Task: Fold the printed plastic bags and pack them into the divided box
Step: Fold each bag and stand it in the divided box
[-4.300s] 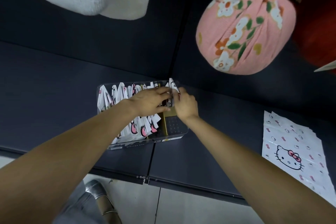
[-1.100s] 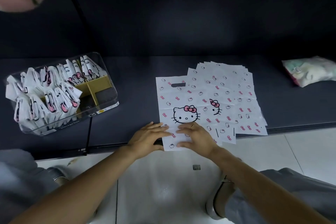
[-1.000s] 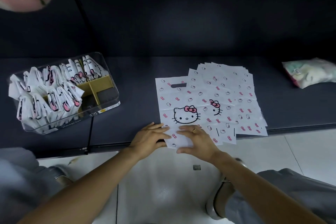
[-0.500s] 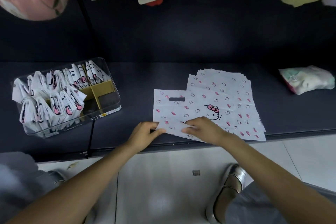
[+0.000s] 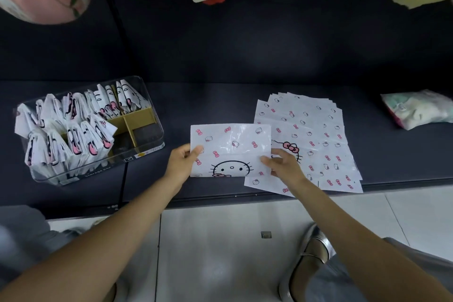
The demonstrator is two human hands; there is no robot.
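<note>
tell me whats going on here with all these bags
A person is folding printed plastic bags on a dark shelf. The left hand and right hand each pinch a side edge of one bag, which is already folded over once so the cat face shows upside down. A stack of flat bags lies just to its right. The clear divided box on the left is mostly packed with folded bags, with a couple of compartments at its right end not yet filled.
</note>
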